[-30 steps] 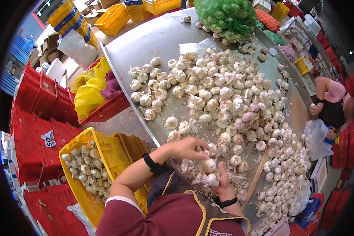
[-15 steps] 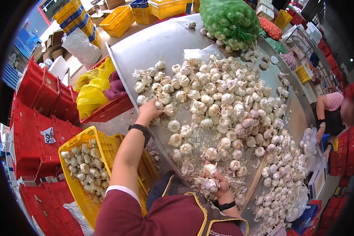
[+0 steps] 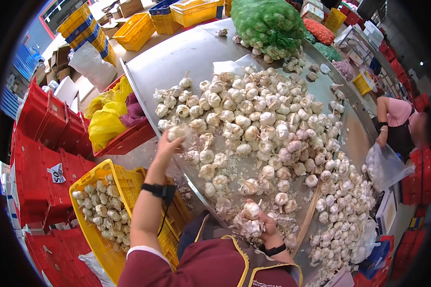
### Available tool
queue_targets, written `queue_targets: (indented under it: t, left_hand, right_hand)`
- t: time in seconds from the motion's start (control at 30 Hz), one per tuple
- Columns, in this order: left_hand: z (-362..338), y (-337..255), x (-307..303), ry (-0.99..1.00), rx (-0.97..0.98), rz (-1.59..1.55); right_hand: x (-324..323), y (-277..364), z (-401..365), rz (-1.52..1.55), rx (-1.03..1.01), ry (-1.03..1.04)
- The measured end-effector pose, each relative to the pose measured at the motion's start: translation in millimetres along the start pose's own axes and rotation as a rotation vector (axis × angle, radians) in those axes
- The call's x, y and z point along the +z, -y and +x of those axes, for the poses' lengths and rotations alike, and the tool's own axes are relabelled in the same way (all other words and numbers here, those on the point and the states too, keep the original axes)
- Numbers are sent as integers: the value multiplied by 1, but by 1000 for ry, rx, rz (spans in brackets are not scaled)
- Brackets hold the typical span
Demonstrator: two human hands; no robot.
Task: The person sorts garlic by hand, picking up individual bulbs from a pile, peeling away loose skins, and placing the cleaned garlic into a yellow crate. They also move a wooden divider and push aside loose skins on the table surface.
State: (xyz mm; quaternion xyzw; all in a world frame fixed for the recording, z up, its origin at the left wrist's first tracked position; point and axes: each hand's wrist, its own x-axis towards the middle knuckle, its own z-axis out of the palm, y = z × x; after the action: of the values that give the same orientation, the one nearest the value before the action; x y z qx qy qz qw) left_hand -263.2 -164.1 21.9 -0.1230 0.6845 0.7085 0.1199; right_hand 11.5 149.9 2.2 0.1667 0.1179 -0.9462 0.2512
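Note:
Many white garlic bulbs (image 3: 268, 119) lie heaped on a metal table (image 3: 177, 52). At the table's left edge, my left hand (image 3: 167, 146) has its fingers round a garlic bulb (image 3: 176, 133). Near the front edge, my right hand (image 3: 268, 226) holds another garlic bulb (image 3: 251, 210), with loose papery skins around and under it. A yellow crate (image 3: 105, 167) with garlic inside stands at the lower left, below the table edge.
A wooden strip (image 3: 307, 220) divides the heap from more garlic at the right. A green net sack (image 3: 268, 26) sits at the back. Red crates (image 3: 43, 167) stand left. A person in pink (image 3: 398, 112) holds a plastic bag (image 3: 385, 165) at the right.
My left hand has drawn back from the bulbs toward the table's left edge, with a bulb in it. My right hand has barely moved. The other person's bag is lifted and spread wider.

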Motion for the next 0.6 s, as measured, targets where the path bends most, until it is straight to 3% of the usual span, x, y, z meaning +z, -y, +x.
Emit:
queue_targets:
  t: [0.13,0.2,0.3,0.37,0.43,0.47,0.53,0.6]
  left_hand:
    - [-36,-22,-73,-242,161,-150]
    - [-35,6,-145,-561,413,-276]
    - [-61,47,-279,-950,500,-757]
    - [-100,5,-246,-1224,246,-1014]
    - [-105,37,-255,-1153,236,-754]
    - [-97,55,-262,-1021,157,-567]
    - [-91,39,-186,-871,160,-318]
    - [-78,25,-108,-548,216,-31]
  right_hand:
    - [0,1,4,28,-2,-43]
    - [-4,1,7,55,-6,-40]
    - [-5,0,9,105,0,38]
    - [-3,0,10,141,-25,-30]
    - [-2,-1,12,158,-25,-35]
    - [-1,0,13,163,-17,-45]
    - [3,0,15,159,-14,-27]
    - [5,-1,13,150,-5,-17]
